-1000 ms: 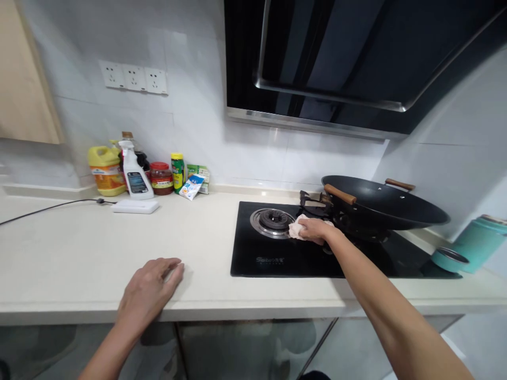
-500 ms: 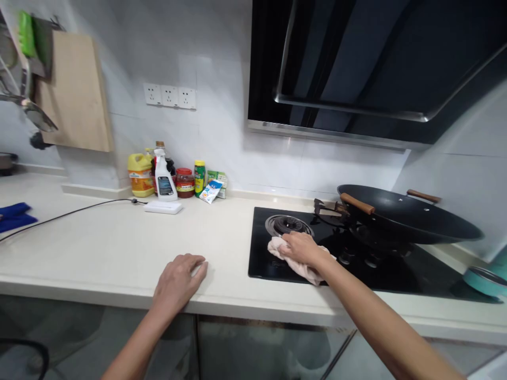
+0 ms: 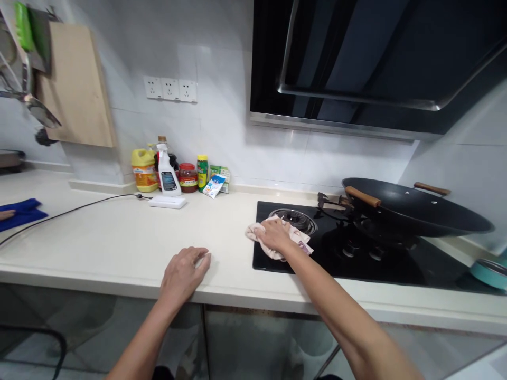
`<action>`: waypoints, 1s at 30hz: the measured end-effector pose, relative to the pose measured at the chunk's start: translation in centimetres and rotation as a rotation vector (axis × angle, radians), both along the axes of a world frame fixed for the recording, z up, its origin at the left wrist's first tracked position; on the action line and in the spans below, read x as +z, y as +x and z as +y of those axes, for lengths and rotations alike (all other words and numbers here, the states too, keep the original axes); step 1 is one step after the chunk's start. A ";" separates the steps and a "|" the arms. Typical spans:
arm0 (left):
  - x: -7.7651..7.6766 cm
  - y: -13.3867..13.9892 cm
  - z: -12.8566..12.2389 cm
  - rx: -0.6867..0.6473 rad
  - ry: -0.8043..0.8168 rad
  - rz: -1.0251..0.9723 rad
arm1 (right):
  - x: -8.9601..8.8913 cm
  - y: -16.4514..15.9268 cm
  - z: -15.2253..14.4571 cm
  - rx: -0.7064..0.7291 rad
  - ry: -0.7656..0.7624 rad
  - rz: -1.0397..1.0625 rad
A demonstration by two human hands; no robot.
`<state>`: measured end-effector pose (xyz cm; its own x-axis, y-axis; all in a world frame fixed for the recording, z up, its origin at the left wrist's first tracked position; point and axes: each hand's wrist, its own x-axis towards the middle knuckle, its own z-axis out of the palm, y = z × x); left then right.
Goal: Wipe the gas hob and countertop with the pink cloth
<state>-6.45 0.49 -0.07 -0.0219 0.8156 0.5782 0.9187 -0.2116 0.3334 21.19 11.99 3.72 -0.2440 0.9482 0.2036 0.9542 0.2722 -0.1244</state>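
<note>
A pale pink cloth lies bunched under my right hand, whose fingers grip and press it. It rests across the front left of the black glass gas stove, just before the left burner, and hangs over the stove's left edge onto the counter. My left hand leans on the front of the white countertop, thumb apart from the loosely bent fingers, with nothing in it.
A black wok with wooden handles sits on the right burner, beneath the range hood. A spray bottle, a yellow jug and jars line the wall. At far left another person's hand touches a blue cloth.
My right hand has slid the pink cloth leftward and slightly back to the stove's left edge. Another person's hand has appeared on the blue cloth. My left hand stays on the counter.
</note>
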 end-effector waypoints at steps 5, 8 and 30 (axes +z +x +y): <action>0.0 0.0 0.0 0.023 -0.012 -0.012 | -0.3 -1.0 -2.7 0.176 -0.085 0.076; 0.0 0.0 0.1 0.031 -0.021 -0.025 | -0.5 -1.1 -5.4 0.248 -0.042 0.052; 0.4 0.2 -0.4 0.014 -0.047 -0.030 | 1.3 1.5 -12.0 0.236 -0.045 0.816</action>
